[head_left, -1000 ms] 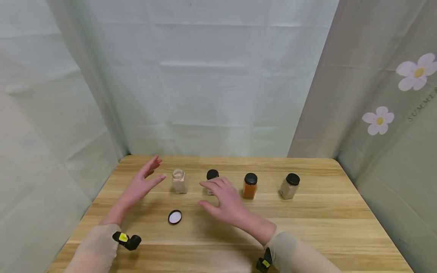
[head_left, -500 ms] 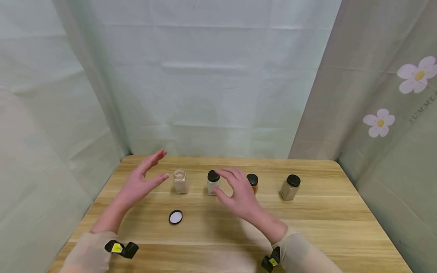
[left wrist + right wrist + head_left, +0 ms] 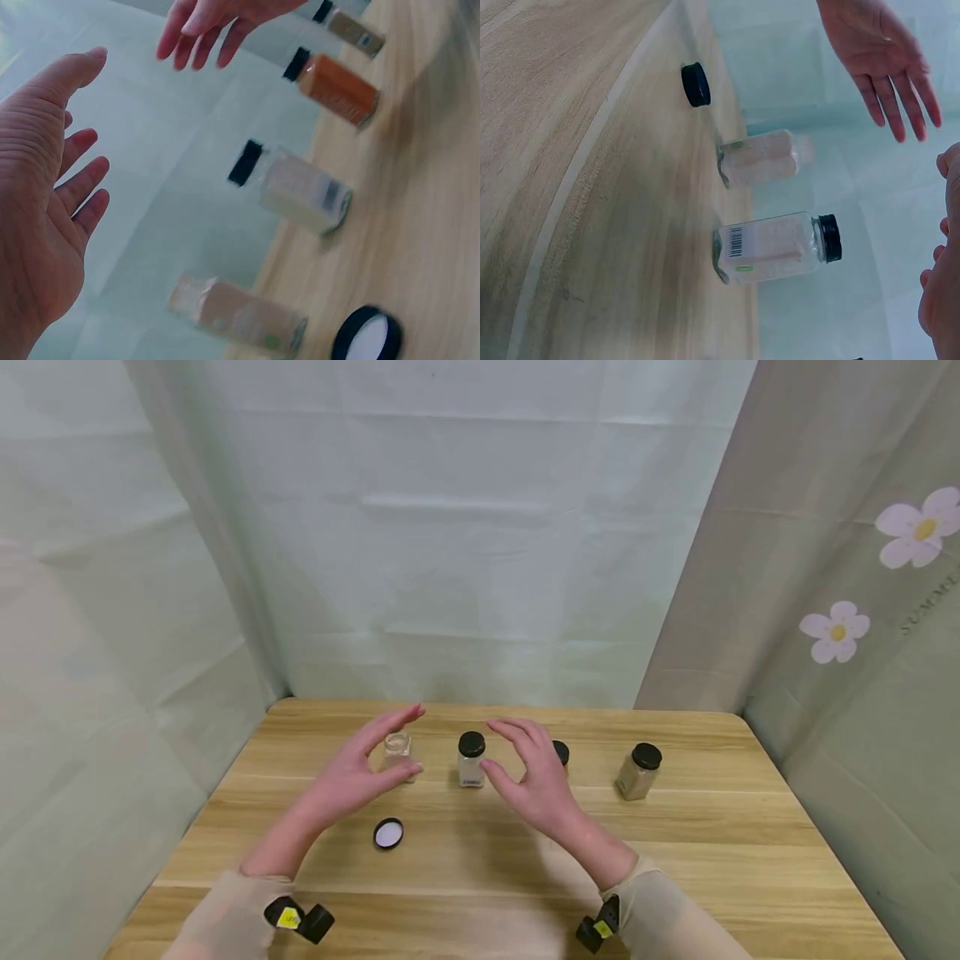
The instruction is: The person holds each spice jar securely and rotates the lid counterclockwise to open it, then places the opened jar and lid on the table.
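Between my two hands stands a capped clear jar of pale powder (image 3: 471, 768), its black lid on top and a barcode label on its side. My left hand (image 3: 360, 778) is held in the air with fingers extended, overlapping the uncapped jar (image 3: 397, 746) in the head view. To the right of the capped jar, my right hand (image 3: 542, 781) hovers with thumb and fingers apart, its thumb tip close by the jar. Neither hand holds anything. Behind the right hand, the jar of orange powder (image 3: 339, 88) is mostly hidden in the head view.
A loose black lid (image 3: 388, 833) lies with its white inside up, in front of the uncapped jar. Farther right stands another black-capped jar of tan powder (image 3: 638, 772). Pale curtains (image 3: 465, 543) enclose the wooden table (image 3: 712, 877) at the back and sides.
My left hand has moved right, from left of the uncapped jar to in front of it. My right hand has moved right, uncovering the pale powder jar and covering most of the orange one.
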{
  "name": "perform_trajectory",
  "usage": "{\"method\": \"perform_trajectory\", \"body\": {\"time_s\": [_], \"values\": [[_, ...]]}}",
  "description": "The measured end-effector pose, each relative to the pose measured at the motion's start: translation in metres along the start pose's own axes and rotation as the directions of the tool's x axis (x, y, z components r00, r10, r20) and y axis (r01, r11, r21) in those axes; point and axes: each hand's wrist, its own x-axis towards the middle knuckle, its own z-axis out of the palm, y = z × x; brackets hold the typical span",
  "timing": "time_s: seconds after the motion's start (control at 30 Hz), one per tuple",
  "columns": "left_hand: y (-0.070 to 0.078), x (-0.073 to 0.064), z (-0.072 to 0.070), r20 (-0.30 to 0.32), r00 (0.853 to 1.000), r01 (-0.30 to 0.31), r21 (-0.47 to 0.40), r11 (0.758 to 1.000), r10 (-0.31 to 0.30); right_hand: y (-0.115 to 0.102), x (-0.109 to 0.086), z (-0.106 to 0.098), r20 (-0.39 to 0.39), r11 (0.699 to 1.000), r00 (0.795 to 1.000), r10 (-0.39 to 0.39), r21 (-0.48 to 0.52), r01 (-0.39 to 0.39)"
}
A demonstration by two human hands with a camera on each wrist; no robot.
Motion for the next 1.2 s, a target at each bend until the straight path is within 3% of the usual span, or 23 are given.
{"method": "perform_trajectory", "body": {"time_s": [0.27,0.43,0.7,1.03,1.2], "values": [[-0.003,0.010,0.030,0.054,0.998,0.022,0.027,0.999,-0.023,0.005,0.000,0.006,0.023,0.994,0.995,0.099,0.055,-0.100],[-0.009,0.016,0.048,0.050,0.998,0.035,-0.009,0.999,-0.034,0.009,0.001,0.010,0.057,0.979,0.982,0.181,0.086,-0.185],[-0.027,0.024,0.071,-0.029,0.995,0.092,0.010,0.996,-0.091,0.018,0.002,0.023,0.121,0.923,0.943,0.311,0.196,-0.330],[-0.057,0.033,0.095,-0.005,0.973,0.230,-0.110,0.967,-0.232,0.032,0.003,0.039,0.175,0.839,0.880,0.442,0.268,-0.474],[-0.068,0.035,0.101,-0.017,0.967,0.248,-0.144,0.958,-0.253,0.038,0.004,0.046,0.183,0.829,0.873,0.452,0.276,-0.487]]}}
